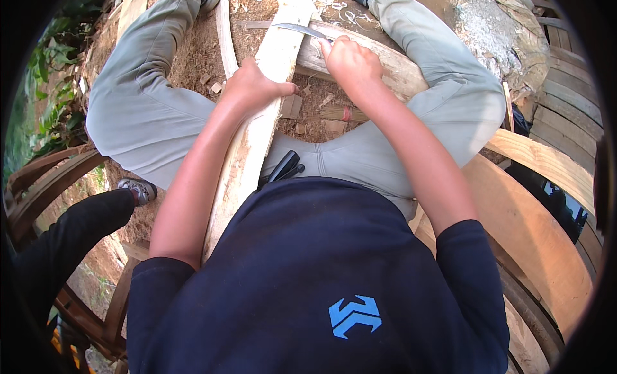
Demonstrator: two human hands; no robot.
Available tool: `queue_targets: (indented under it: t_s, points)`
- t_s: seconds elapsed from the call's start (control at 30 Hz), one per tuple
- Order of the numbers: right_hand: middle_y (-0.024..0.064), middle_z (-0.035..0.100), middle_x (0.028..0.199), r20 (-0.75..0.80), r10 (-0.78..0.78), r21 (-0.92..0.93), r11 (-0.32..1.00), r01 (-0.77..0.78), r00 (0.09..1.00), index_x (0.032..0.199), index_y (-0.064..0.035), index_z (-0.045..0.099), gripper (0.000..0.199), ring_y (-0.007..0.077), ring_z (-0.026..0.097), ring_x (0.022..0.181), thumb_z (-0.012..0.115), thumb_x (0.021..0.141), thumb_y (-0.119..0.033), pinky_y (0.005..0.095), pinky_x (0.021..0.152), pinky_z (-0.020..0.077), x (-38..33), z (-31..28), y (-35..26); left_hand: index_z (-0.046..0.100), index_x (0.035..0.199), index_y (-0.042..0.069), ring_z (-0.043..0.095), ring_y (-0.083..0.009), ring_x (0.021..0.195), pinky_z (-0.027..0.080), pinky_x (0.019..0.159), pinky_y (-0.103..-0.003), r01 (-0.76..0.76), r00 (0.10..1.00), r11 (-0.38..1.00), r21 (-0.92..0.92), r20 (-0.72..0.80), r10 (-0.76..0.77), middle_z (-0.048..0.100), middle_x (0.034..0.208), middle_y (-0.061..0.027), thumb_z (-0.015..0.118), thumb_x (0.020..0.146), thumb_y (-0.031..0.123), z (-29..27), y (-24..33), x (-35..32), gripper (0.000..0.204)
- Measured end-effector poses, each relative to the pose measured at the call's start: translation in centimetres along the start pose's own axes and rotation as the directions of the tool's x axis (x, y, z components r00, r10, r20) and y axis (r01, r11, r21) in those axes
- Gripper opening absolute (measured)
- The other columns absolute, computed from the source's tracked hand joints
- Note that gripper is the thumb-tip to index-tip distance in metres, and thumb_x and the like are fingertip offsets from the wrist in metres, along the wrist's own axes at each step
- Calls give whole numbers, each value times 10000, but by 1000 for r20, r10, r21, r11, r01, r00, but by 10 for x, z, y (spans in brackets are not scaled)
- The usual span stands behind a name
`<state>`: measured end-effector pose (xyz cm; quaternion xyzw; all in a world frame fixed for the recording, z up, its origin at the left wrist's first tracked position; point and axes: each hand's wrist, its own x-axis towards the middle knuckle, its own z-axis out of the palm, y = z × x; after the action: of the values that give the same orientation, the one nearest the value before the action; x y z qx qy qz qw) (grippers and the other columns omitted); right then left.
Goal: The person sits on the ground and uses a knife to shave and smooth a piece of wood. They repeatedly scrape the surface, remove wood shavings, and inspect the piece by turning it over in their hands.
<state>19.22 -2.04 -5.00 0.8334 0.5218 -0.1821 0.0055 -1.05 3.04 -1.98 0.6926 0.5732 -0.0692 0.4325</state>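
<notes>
A long pale wooden plank (247, 146) runs from beside my body up between my legs to the far side. My left hand (254, 88) grips it at mid-length, the thumb lying across the top and the fingers hidden past its left edge. In my right hand (353, 67) is a knife (299, 29) with a narrow, slightly curved blade. Its handle is mostly covered by my fist. The blade points left, lying over or against the plank's far part; whether it cuts into the wood I cannot tell. A thicker piece of wood (392, 69) lies crosswise under the plank.
Wood chips (292, 107) and pale shavings (350, 14) litter the brown ground. A bundle of thin sticks with a red tie (347, 113) lies between my legs. Boards (527, 226) stand at the right. Another person's dark-clothed leg (83, 223) is at the left.
</notes>
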Motion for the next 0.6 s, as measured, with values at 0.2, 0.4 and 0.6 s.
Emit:
queue_targets:
  t_s: [0.2, 0.4, 0.6]
  points:
    - [191, 755, 976, 15, -91, -41, 995, 92, 996, 988, -38, 735, 597, 338, 748, 930, 432, 1041, -550, 431, 799, 600, 20, -1, -21, 607, 1190, -141, 724, -333, 1025, 547, 930, -382, 7, 1000, 998, -61, 0, -7, 716, 1106, -281, 896, 620, 440, 1, -15, 8, 863]
    - [177, 756, 1006, 8, -128, -65, 990, 128, 992, 1039, -42, 743, 610, 326, 746, 966, 398, 1054, -545, 435, 829, 594, 29, 6, -25, 679, 1121, -124, 733, -315, 985, 550, 908, -382, 31, 999, 997, -74, 18, -30, 736, 1061, -255, 878, 627, 436, 2, -24, 17, 774]
    - [207, 746, 1069, 80, -88, 49, 995, 84, 993, 1082, -17, 730, 620, 333, 726, 1035, 364, 1070, -518, 459, 890, 570, 40, 7, -41, 699, 1100, -115, 735, -299, 943, 551, 891, -388, -16, 1000, 990, -141, 22, 19, 745, 1008, -239, 883, 636, 421, 3, -27, 17, 733]
